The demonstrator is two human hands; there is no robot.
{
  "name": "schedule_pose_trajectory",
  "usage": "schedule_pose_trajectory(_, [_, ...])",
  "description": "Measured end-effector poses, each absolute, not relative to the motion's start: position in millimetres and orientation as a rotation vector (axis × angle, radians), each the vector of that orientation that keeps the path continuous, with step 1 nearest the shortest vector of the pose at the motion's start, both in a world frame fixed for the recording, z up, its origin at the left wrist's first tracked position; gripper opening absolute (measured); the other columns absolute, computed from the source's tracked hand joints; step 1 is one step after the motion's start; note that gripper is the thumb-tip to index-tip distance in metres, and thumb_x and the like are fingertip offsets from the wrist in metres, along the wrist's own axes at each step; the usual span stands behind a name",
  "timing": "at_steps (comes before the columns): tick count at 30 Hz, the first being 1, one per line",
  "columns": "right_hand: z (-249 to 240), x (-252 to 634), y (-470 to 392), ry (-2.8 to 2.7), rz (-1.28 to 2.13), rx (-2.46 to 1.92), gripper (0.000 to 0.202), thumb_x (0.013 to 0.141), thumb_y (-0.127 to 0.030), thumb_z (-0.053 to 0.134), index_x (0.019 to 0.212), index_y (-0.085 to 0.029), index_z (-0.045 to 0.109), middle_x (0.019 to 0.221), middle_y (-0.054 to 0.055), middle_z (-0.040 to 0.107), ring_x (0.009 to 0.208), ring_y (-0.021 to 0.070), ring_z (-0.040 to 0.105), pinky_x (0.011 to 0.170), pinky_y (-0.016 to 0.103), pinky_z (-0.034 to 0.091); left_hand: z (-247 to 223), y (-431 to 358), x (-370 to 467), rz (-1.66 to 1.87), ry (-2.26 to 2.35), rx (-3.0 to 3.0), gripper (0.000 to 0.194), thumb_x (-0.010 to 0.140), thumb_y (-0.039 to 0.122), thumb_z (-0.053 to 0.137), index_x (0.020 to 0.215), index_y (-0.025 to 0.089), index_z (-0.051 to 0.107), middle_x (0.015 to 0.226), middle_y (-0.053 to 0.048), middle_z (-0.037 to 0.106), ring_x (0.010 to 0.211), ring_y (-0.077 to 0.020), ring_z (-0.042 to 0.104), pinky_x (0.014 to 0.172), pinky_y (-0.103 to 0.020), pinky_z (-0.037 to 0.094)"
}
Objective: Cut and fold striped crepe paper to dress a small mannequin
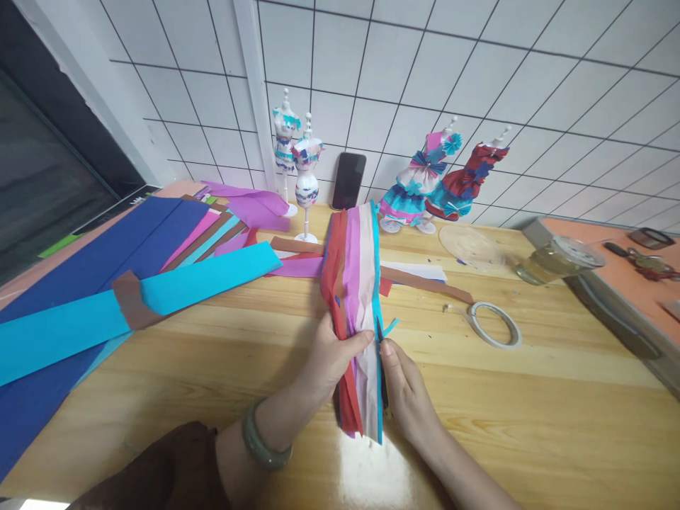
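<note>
My left hand (340, 350), with a green bangle on its wrist, grips a layered stack of paper strips (365, 283) in red, purple, pale pink and turquoise, its thumb pressed on top. The stack stands lengthwise in front of me. My right hand (406, 382) is closed on a dark, slim cutting tool (383, 375) at the turquoise right edge; its exact kind is partly hidden. A small turquoise scrap (392, 326) sticks out beside the tool's tip.
Blue, turquoise and brown paper (212, 280) spreads at the left. Dressed mannequins (414, 184), bare ones (307, 177) and a phone (349, 181) stand behind. A tape roll (496, 326), a glass jar (557, 261) and keys (648, 262) are at the right.
</note>
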State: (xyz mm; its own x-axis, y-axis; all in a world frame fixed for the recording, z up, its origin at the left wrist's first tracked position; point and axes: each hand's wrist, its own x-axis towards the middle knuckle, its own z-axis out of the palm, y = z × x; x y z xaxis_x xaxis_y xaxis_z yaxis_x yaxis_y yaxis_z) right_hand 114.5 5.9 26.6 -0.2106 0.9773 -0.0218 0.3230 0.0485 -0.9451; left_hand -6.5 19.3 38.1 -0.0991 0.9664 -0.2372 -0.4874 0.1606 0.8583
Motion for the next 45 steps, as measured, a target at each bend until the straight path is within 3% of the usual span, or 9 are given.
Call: schedule_pose_trajectory(45, [26.4,114.5,8.7,-1.570,1.277,-1.386,0.034,0.089,-0.044,0.031,0.069,-0.019,0.043,0.061,-0.003,0.041,0.055,0.0113,0.041,0.053,0.023,0.035,38.9,20.9,-4.9,1.303,1.046,0.580,0.044,0.062,0.017,0.069,0.104,0.015,0.056,0.093,-0.008,0.065,0.085,-0.0202,0.060,0.079,-0.032,0.046])
